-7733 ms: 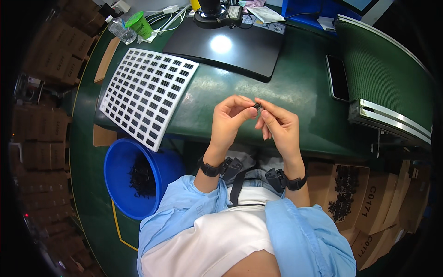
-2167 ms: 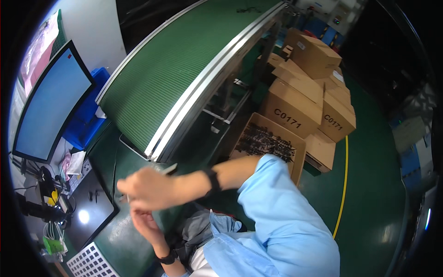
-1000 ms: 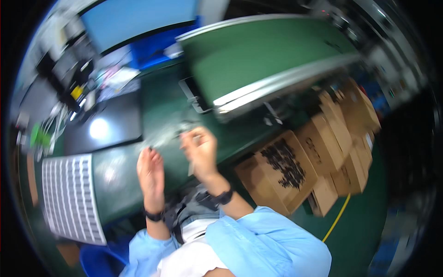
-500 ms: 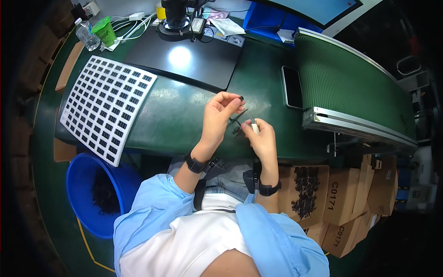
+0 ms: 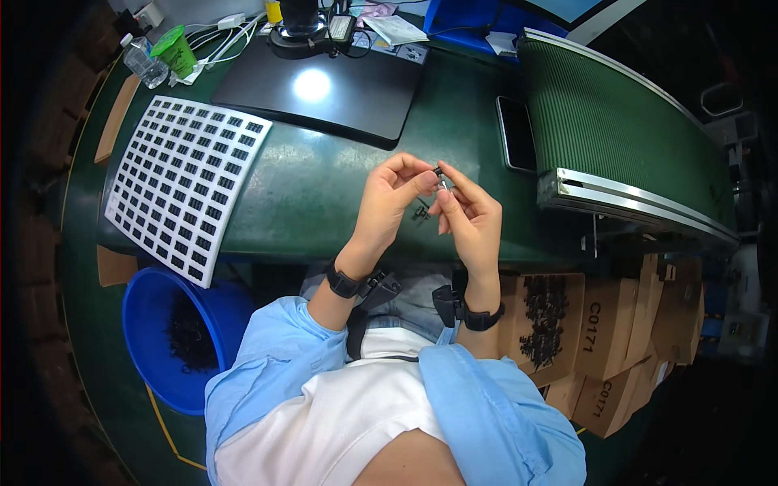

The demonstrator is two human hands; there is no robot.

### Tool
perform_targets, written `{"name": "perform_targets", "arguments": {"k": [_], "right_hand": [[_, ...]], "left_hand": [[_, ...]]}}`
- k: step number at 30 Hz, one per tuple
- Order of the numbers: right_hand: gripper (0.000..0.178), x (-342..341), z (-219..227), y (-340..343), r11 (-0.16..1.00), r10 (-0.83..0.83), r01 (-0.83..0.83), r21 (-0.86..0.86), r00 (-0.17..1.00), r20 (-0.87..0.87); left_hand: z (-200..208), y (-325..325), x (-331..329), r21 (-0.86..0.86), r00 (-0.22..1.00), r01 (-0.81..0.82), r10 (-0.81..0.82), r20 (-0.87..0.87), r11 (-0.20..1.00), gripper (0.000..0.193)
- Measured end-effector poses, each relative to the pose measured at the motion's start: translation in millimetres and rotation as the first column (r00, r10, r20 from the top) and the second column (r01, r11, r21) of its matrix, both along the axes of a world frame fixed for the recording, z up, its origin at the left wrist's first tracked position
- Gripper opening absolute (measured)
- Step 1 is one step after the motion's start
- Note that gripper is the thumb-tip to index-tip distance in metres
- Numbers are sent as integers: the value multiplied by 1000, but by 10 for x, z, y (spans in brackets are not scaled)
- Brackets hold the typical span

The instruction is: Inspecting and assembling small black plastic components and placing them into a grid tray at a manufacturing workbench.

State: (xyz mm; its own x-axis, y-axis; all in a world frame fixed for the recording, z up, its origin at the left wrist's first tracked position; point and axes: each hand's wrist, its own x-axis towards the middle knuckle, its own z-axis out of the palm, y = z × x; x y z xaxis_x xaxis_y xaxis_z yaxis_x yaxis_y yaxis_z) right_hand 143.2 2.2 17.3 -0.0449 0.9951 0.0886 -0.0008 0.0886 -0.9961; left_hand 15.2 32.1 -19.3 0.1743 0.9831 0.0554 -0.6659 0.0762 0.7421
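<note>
My left hand (image 5: 386,197) pinches a small black part (image 5: 438,171) between thumb and fingertips above the green table. Close against it, my right hand (image 5: 472,217) is closed on a small tool with a pale handle and grey blade-like tip, probably a knife (image 5: 444,185). The fingers cover most of the tool now. Both hands' fingertips meet around the black part. Just below them, thin black scraps (image 5: 421,212) lie on the table.
A white tray (image 5: 115,197) with rows of black parts lies at left. Behind are a black board (image 5: 348,101) and a lamp-lit stand (image 5: 300,40). A phone (image 5: 515,134) lies beside the green conveyor (image 5: 600,121). Below stand a blue bin (image 5: 142,340) and boxes (image 5: 604,328).
My right hand has risen to meet my left, bringing the tool up to the black part. The black scraps near the right fingers now lie apart on the table. The view has shifted slightly.
</note>
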Motion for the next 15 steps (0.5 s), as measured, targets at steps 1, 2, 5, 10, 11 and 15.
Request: {"name": "perform_targets", "arguments": {"k": [1, 2, 5, 10, 11, 15], "right_hand": [[35, 1, 3, -3, 1000, 5, -5, 2, 1000, -6], [34, 1, 4, -6, 1000, 10, -10, 4, 1000, -12], [34, 5, 7, 2, 1000, 16, -16, 19, 999, -35], [34, 2, -22, -4, 999, 43, -44, -4, 996, -72], [33, 5, -31, -1, 998, 57, -57, -4, 995, -88], [34, 26, -42, 9, 997, 71, -72, -5, 994, -84]], "left_hand": [[0, -7, -4, 10, 1000, 4, -4, -7, 1000, 12], [1, -13, -6, 20, 1000, 8, -8, -14, 1000, 12], [15, -17, -12, 33, 1000, 16, -16, -17, 999, 11], [-13, -19, -35, 23, 1000, 16, -16, -26, 1000, 9], [-15, -17, -37, 20, 1000, 19, -18, -24, 1000, 9], [-18, -19, -40, 43, 999, 20, -19, -36, 999, 8]]}}
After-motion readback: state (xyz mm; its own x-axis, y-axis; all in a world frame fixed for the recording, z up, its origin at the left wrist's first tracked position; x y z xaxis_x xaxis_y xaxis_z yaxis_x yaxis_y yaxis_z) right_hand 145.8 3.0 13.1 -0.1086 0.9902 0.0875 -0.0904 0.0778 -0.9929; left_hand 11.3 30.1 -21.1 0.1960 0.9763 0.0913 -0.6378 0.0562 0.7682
